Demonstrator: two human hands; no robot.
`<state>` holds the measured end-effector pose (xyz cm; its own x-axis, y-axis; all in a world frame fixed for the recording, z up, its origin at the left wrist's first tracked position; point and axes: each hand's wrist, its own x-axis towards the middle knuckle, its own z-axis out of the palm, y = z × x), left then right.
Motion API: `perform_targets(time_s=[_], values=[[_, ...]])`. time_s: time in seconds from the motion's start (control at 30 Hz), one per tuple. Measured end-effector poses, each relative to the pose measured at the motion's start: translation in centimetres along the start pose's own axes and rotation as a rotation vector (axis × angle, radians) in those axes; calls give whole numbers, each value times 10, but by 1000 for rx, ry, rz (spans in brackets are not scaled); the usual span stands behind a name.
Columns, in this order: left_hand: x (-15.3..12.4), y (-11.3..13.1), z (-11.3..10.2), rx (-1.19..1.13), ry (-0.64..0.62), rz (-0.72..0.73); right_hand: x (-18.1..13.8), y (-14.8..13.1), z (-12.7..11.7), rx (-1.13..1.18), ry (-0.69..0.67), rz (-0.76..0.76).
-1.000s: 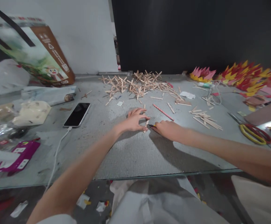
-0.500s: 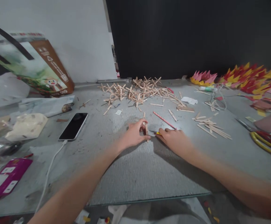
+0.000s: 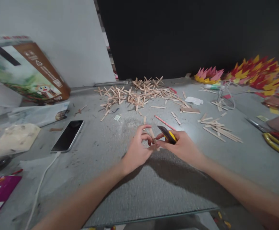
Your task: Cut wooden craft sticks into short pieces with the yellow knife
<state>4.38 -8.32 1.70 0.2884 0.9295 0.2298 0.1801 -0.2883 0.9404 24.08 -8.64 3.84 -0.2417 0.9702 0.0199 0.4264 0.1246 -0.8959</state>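
My left hand (image 3: 136, 150) is lifted a little off the grey table (image 3: 139, 188), its fingers pinched on a short wooden stick (image 3: 152, 134). My right hand (image 3: 181, 147) meets it from the right and grips a yellow-and-black utility knife (image 3: 168, 135), blade end pointing up and left. The two hands touch at the stick. Behind them lies a heap of glued wooden stick crosses (image 3: 134, 92). A pink pencil (image 3: 164, 122) lies just beyond my right hand.
A phone (image 3: 67, 135) on a white cable lies at the left, near a tilted printed box (image 3: 26, 70) and plastic bags. Loose sticks (image 3: 217, 129) and yellow-handled scissors (image 3: 275, 140) lie at the right. Red and yellow paper spikes (image 3: 257, 75) line the back right.
Both hands have risen off the table with the stick and the knife; before, the stick was pressed flat and the knife tip lay against it. The camera has tilted and shifted right.
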Motion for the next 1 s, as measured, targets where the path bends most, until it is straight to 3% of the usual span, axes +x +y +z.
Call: perform_targets(time_s=[0.27,0.47,0.63,0.83,1.0], values=[[-7,1,6,38,-26,22,-2,3,7,155,-23,16],[-2,-2,-6,-164,-183,-48,0,5,2,36,-8,33],[5,-5,-8,-223,-92,-186,3,9,-2,-79,33,5],[5,0,-5,-369,53,-121,4,10,-5,93,306,-4],[3,4,-1,-496,-3,-187,3,9,-4,79,227,84]])
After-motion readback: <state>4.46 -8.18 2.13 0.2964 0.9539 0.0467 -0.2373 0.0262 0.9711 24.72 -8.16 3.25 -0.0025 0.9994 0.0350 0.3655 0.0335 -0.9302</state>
